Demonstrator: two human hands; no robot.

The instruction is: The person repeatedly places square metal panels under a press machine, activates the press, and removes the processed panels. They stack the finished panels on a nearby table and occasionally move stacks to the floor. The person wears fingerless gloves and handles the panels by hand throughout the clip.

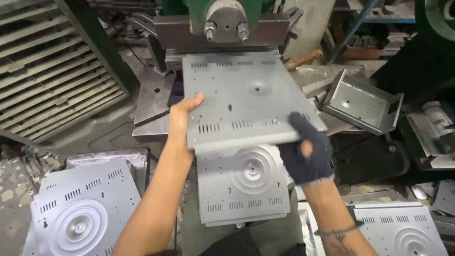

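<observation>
Two hands were on one grey sheet-metal panel (246, 97), held flat at the bed of the green press (227, 21). The bare left hand (182, 118) was clamped on its left edge; the gloved right hand (305, 151) was gripped on the near right corner. A stack of finished-looking panels (241, 185) was piled just below, more stamped panels (78, 215) at lower left, so plenty seemed done already. Room was tight: a bent tray-shaped part (362, 102) sat close on the right, louvred sheets (52, 71) on the left.
</observation>
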